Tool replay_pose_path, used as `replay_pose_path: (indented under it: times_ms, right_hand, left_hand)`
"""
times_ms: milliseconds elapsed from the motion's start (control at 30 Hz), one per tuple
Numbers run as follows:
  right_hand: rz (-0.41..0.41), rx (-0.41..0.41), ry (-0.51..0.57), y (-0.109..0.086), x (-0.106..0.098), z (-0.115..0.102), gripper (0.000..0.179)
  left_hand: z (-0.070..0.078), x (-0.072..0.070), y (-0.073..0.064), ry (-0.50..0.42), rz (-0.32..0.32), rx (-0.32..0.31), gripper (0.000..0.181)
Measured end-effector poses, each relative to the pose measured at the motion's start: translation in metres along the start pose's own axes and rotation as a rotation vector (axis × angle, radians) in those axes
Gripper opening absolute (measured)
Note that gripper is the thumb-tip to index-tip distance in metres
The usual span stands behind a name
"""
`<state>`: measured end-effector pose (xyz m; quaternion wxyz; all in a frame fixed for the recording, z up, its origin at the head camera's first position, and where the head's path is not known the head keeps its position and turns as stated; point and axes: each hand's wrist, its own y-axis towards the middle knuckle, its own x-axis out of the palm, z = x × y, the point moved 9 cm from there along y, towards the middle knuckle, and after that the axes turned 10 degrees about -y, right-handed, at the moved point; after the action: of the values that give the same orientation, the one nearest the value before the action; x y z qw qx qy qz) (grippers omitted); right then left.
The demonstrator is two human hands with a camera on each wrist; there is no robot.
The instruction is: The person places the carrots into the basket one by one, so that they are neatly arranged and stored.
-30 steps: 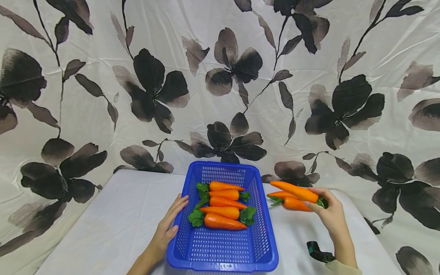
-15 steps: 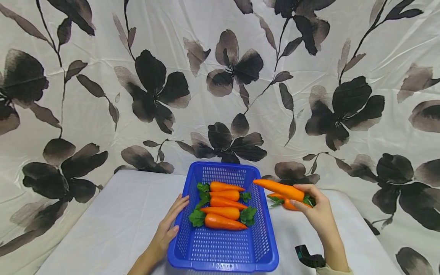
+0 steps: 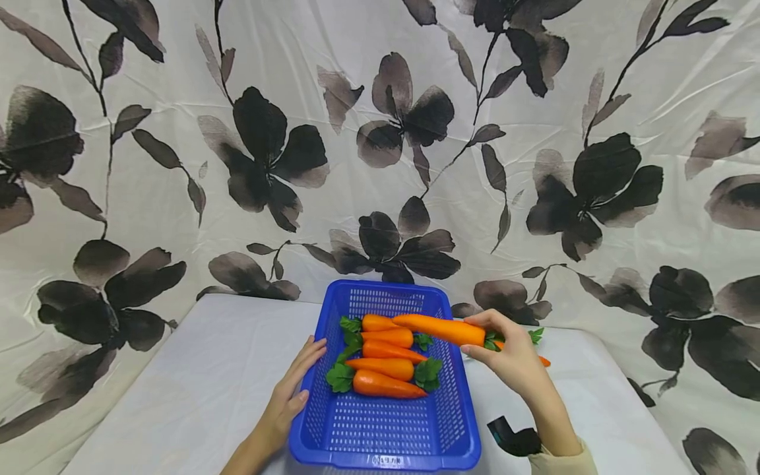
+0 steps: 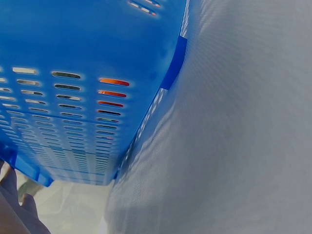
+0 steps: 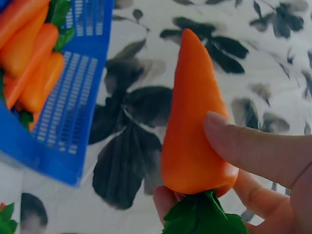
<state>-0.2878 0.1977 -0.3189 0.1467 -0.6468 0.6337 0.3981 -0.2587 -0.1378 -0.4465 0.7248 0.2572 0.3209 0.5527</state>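
Note:
My right hand (image 3: 512, 353) grips a carrot (image 3: 442, 327) near its leafy end, thumb on one side and fingers on the other, as the right wrist view also shows (image 5: 197, 122). The carrot's tip points left, over the right rim of a blue perforated basket (image 3: 388, 435). Inside the basket several orange carrots (image 3: 388, 382) lie in a row, their green leaves at alternating ends. On the basket's left rim rests my left hand (image 3: 285, 389), its fingers extended; in the left wrist view only part of this hand (image 4: 19, 209) shows beside the basket wall.
More carrots (image 3: 544, 361) lie on the white table (image 3: 196, 382) right of the basket, mostly hidden behind my right hand. A dark curved device (image 3: 513, 439) sits at the right wrist. A floral-patterned cloth (image 3: 267, 158) hangs behind the table.
My right hand has moved left with the carrot, from above the carrots on the table to the basket's right rim. The left hand and basket have stayed almost still.

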Motion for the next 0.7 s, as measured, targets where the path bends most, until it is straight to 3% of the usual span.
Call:
replay_pose_path:
  times_ms: [333,700]
  right_hand:
    - [-0.181,-0.088,-0.19,0.016,0.041,-0.04,0.028]
    - [-0.392,-0.147,-0.348,0.018,0.102,-0.054,0.029]
  left_hand:
    - [0.0,0.0,0.0,-0.01,-0.002,0.006,0.058]
    - [0.0,0.0,0.001,-0.007,-0.002,-0.016,0.058]
